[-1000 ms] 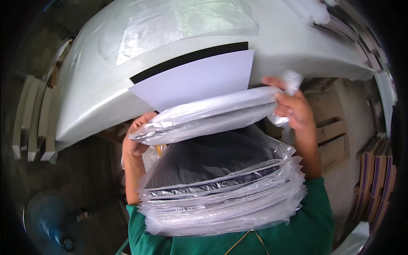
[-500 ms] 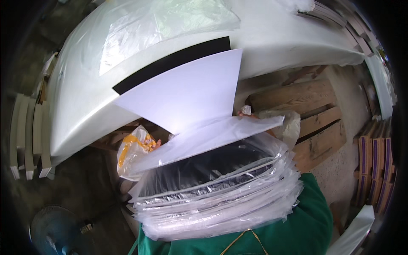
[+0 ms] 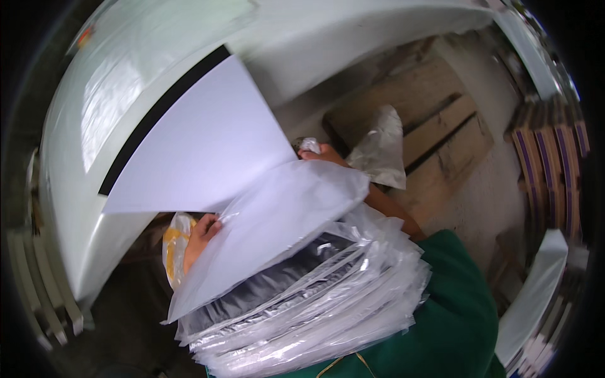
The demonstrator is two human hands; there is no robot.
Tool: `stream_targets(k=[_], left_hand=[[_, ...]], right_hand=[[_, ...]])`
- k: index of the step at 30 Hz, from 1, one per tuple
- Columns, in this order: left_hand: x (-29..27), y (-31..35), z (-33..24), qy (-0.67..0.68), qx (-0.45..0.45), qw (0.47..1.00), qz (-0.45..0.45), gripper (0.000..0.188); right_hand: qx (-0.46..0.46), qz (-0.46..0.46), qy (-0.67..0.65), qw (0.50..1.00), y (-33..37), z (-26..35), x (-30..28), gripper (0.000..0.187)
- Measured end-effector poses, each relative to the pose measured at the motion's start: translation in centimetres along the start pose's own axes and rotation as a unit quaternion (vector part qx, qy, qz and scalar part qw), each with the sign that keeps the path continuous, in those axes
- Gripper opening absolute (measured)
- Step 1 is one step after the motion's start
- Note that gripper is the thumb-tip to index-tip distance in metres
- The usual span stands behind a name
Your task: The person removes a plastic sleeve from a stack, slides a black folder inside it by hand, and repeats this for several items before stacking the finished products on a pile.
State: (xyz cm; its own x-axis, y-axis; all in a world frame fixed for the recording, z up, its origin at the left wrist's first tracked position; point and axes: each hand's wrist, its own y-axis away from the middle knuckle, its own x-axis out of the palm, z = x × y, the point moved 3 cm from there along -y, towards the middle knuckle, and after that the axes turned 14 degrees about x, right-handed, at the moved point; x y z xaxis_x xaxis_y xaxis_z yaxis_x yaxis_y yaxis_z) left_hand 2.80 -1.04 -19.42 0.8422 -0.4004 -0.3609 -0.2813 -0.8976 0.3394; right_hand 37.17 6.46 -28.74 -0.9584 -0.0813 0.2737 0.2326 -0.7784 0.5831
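The 2 hands are apart at the mouth of a clear plastic bag (image 3: 277, 214): the left hand (image 3: 200, 237) is clamped on its edge, the right hand (image 3: 325, 154) on crumpled plastic (image 3: 309, 145) by the opposite edge. 1 white sheet (image 3: 201, 142) spans from the worktop (image 3: 70, 208) to that bag, above a stack of plastic-wrapped pieces (image 3: 315, 315).

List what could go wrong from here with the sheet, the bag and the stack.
1. The white sheet overhangs the edge of the covered table, so it might bend or slip.
2. The clear bag looks thin and overlaps the sheet's near end; it could snag or tear, perhaps near the left hand at its left side.
3. The bagged stack below has uneven edges, so it might slide.
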Motion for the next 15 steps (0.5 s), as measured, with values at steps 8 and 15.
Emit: stream_targets(k=[8, 15], left_hand=[[0.2, -0.9, 1.4, 0.353, 0.044, 0.933, -0.052, 0.014], [2.4, -3.4, 5.5, 0.306, 0.039, 0.949, -0.062, 0.014]], right_hand=[[-0.072, -0.067, 0.023, 0.995, -1.7, -0.8, -0.5, 0.022], [-0.152, -0.210, 0.207, 0.943, -4.6, -1.6, -1.0, 0.031]])
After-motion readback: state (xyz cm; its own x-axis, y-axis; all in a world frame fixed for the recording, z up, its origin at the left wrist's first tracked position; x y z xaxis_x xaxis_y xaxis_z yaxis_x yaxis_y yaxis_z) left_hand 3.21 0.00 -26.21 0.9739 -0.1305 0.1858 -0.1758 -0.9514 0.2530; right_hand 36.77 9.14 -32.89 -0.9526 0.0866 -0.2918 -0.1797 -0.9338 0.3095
